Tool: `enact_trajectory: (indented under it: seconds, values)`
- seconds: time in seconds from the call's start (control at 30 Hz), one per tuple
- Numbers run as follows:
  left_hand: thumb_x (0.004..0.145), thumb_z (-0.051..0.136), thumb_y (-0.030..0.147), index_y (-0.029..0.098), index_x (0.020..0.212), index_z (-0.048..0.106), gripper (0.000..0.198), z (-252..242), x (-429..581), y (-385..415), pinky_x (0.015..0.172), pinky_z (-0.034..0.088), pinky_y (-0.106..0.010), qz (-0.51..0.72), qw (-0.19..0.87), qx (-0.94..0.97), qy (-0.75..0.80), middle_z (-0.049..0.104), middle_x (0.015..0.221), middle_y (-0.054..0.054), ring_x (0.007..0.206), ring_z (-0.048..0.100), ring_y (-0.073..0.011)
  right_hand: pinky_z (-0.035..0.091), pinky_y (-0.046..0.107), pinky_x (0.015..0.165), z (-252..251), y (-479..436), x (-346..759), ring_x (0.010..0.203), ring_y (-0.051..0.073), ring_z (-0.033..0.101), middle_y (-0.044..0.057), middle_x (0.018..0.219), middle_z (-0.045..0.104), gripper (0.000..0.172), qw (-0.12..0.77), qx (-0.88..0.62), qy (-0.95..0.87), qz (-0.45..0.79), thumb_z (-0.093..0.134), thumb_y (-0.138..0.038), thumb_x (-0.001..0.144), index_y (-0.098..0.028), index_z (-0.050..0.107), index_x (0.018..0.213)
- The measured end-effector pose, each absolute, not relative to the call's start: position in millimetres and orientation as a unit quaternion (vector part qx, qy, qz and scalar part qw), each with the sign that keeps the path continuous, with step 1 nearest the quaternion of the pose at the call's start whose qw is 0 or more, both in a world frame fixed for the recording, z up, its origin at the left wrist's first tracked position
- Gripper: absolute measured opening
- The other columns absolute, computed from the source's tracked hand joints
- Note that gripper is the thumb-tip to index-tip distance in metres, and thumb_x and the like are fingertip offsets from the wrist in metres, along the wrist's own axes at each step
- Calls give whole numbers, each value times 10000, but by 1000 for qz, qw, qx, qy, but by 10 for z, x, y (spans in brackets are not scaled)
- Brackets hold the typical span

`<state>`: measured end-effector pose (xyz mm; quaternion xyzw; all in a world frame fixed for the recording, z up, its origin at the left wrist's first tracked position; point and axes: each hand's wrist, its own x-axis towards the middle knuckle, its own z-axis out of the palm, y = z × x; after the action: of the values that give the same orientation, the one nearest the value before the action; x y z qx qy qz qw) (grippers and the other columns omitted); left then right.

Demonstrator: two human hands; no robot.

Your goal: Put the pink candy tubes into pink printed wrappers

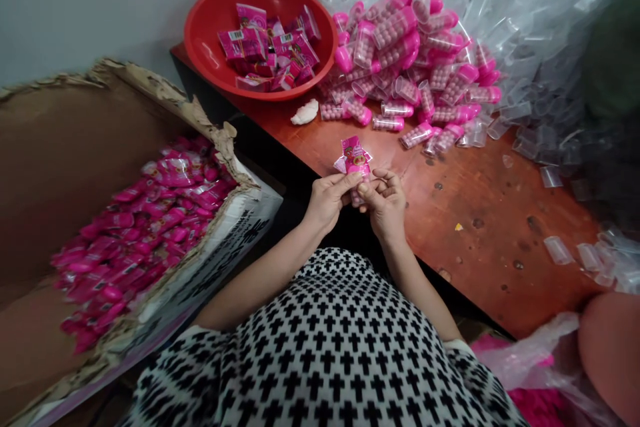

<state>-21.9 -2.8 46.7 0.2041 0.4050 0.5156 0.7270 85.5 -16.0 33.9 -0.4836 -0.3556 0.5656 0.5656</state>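
Both hands meet over the near edge of the table. Between their fingertips is a small pink printed packet (pixel 355 153), its upper part standing above the fingers. My left hand (pixel 325 203) pinches the packet from the left with thumb and fingers. From the right, my right hand (pixel 387 207) grips its lower end with the thumb across it. Pinkish beads seem to show low between the thumbs, but the fingers mostly hide that part. Beyond the hands lies a pile of transparent tubes (pixel 395 37) with pink caps, filled with pale pink balls.
A red basin (pixel 200 33) with several pink packets stands back left on the brown table (pixel 480 200). At left, a torn cardboard box (pixel 45 127) holds many pink pieces. Empty transparent tubes (pixel 545 113) are heaped at right. A white lump (pixel 305 112) lies near the basin.
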Motion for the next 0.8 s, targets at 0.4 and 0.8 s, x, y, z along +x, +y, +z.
enact_trajectory:
  seconds: [0.4,0.8]
  values:
    - [558,860,375,83,605,645,365,389,-285,78,456,421,-216,501,754,181,385,594,551,-20,466,529,-85,507,181,446,347,-194,818,530,91,631,-85,670,644,418,551,-488,-363,572,782,-304,692,-242,471,964]
    - [592,846,338,77,640,662,323,395,-386,59,529,481,-237,502,756,169,386,637,619,-42,552,577,-107,579,226,597,321,-189,817,645,94,660,-47,768,688,351,553,-467,-340,601,796,-301,683,-223,563,934]
